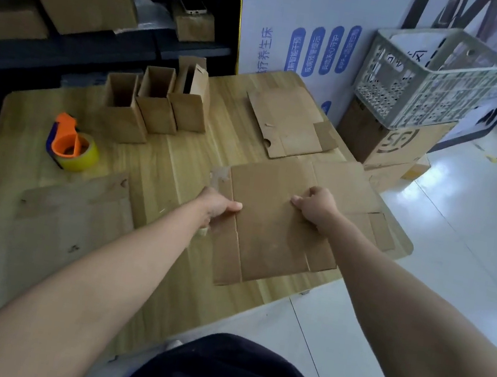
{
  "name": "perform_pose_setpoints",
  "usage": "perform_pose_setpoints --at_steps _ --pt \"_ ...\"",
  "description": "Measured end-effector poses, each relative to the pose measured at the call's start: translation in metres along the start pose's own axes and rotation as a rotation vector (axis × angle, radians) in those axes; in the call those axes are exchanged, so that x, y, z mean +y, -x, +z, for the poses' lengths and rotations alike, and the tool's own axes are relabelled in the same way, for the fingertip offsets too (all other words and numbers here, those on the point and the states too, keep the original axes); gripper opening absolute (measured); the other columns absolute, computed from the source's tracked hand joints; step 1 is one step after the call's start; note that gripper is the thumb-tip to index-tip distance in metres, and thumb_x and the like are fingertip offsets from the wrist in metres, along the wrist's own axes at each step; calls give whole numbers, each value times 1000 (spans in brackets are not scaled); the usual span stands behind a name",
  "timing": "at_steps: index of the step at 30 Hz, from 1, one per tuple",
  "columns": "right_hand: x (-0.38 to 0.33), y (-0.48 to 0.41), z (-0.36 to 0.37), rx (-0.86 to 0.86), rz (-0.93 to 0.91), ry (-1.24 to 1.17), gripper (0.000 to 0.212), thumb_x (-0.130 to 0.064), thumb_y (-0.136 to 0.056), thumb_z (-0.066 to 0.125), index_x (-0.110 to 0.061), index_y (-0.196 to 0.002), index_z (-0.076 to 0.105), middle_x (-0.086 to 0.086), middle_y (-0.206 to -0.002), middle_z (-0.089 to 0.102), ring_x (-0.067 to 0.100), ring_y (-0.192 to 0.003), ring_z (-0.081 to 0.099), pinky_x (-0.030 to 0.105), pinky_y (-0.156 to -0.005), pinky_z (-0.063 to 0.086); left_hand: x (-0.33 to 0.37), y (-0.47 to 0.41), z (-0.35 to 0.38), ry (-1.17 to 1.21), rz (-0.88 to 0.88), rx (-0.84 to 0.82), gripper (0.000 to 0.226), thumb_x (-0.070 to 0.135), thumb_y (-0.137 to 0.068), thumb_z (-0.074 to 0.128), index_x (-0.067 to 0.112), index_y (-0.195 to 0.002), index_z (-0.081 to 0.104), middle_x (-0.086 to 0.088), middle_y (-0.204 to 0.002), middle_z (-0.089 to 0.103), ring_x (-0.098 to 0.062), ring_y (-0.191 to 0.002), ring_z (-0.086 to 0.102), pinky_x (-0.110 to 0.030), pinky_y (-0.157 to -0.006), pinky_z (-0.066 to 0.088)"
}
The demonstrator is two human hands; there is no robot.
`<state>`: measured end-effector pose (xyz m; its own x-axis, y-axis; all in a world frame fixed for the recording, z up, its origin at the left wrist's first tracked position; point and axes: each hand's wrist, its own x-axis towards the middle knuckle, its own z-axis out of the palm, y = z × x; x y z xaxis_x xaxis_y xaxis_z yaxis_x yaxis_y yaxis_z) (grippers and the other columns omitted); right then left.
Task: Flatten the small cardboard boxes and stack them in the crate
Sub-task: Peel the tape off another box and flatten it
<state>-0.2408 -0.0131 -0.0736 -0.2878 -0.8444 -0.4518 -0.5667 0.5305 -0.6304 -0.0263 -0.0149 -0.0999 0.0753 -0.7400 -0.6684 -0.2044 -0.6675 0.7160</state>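
Flat box (274,224) lies on the table (181,152). Left hand (217,208) pinches its left edge; right hand (315,206) rests curled on top, grip unclear. Beyond the right hand sits the crate (430,86); beyond the left, three open small boxes (155,110).

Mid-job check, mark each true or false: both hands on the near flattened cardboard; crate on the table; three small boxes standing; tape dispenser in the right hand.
1. The left hand and right hand are both on the near flattened cardboard. True.
2. The crate sits on the table. False: it stands on stacked cartons beside the table.
3. Three small boxes stand upright and open. True.
4. The right hand holds the tape dispenser. False: it lies on the table, at the left.
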Motion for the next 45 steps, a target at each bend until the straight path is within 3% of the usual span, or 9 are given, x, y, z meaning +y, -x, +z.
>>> perform_pose_setpoints --at_steps 4,8,12,15,25,31,38,42,45 --pt "21 -7 11 8 -62 120 52 -30 -89 65 -4 -131 48 14 -127 55 31 -115 53 37 -91 43 -21 -9 22 -226 -6 82 81 23 -68 85 -1 -132 42 -16 -133 52 -30 -119 53 -39 -99 45" --pt "44 -21 21 -94 -152 325 58 -24 -85 67 -4 -134 41 16 -134 49 31 -121 48 35 -96 41 -35 -8 41 -483 -13 186 121 28 -70 83 -3 -148 -3 -22 -156 1 -32 -143 19 -36 -113 21" --pt "64 -37 31 -238 -305 534 81 -24 -87 66 -4 -148 18 15 -153 25 28 -141 22 31 -111 21 -48 -15 57 -665 21 193 123 24 -73 81 7 -148 -15 -17 -157 -15 -34 -145 10 -38 -115 16" --pt "74 -49 40 -336 -391 728 83 -34 -83 69 -8 -147 22 10 -153 20 29 -144 10 38 -116 12 -63 -20 67 -810 60 51 117 26 -74 79 16 -151 -8 -10 -156 -22 -32 -146 0 -41 -117 12" --pt "90 -60 48 -381 -439 826 100 -34 -80 72 -17 -152 5 4 -160 -6 24 -147 -2 39 -117 0 -67 -30 81 -1011 71 115 111 29 -74 79 13 -152 1 -11 -154 -7 -34 -140 5 -39 -112 21" --pt "90 -64 30 -187 -534 700 55 -14 -87 59 -14 -140 43 3 -151 34 25 -136 30 31 -109 27 -60 -31 81 -964 -8 127 118 29 -69 82 15 -152 -1 -14 -153 -9 -36 -139 9 -42 -110 26" --pt "78 -63 30 -316 -375 683 56 -25 -87 61 -15 -139 43 3 -146 39 30 -125 46 32 -94 40 -39 -40 66 -637 -131 202 135 13 -66 85 20 -147 -23 -17 -156 4 -34 -141 19 -42 -111 25" --pt "67 -65 33 -231 -279 612 46 -22 -88 52 -16 -133 49 8 -136 49 29 -118 51 31 -91 43 -23 -48 47 -348 -81 238 83 11 -74 79 5 -139 29 -14 -138 44 -30 -124 45 -32 -85 42" --pt "56 -63 39 -273 -243 626 54 -28 -85 63 -12 -134 46 12 -133 46 31 -117 51 35 -94 44 -12 -49 39 -260 -83 243 54 8 -79 73 2 -124 44 -14 -127 52 -29 -113 53 -27 -66 40"
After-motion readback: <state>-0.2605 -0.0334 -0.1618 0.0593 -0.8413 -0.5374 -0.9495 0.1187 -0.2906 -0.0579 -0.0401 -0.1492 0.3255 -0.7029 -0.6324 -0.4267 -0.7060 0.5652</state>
